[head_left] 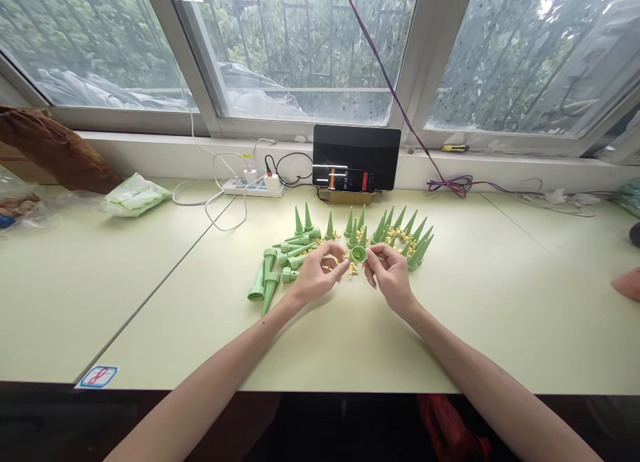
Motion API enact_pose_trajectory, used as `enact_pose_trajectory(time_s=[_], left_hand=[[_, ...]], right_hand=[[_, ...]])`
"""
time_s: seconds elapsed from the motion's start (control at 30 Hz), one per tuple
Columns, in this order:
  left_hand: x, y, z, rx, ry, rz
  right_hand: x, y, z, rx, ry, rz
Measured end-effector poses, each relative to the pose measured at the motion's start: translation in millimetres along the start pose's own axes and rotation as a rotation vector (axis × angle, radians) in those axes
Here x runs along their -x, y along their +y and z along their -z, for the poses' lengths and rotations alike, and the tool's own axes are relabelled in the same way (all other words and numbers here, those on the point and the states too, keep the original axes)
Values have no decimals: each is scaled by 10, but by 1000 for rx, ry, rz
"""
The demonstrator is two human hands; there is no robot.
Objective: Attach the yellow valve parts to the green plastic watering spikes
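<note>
My right hand (391, 272) pinches a green cone-shaped plastic spike (358, 253), its open round end facing me. My left hand (316, 272) is closed in a pinch just left of that opening, holding a small yellow piece (343, 265) at it. Behind my hands several green spikes stand upright (400, 232) in a fan. To the left more green spikes lie flat in a pile (280, 265). Small yellow parts (354, 273) are scattered on the pale green table (450, 329) among them.
A dark tablet (357, 157) with a phone (349, 179) leaning on it stands by the window sill. A power strip (254, 185) with white cables lies to the left, a green packet (134, 194) further left. Another person's hand (627, 283) shows at the right edge.
</note>
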State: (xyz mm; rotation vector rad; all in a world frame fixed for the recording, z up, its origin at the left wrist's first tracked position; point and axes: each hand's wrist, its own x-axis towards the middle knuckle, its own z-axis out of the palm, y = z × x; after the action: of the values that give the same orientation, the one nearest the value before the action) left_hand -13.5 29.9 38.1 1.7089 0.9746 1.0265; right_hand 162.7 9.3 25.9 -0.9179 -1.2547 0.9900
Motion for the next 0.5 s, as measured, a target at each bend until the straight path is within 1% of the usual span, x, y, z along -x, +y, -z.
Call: enact_pose_trajectory(time_s=[0.07,0.23,0.37,0.5], left_hand=[[-14,10,5,81,-36,81],[-24,11,-15,248,-214,261],[-20,-5,-23,332,-253,296],[-21,-15,0,360,-277,263]], right_hand=[[2,6,8,27,10,30],[25,51,22,95,-37,84],[39,65,21,113,-72,94],[42,59,21,99,-86,88]])
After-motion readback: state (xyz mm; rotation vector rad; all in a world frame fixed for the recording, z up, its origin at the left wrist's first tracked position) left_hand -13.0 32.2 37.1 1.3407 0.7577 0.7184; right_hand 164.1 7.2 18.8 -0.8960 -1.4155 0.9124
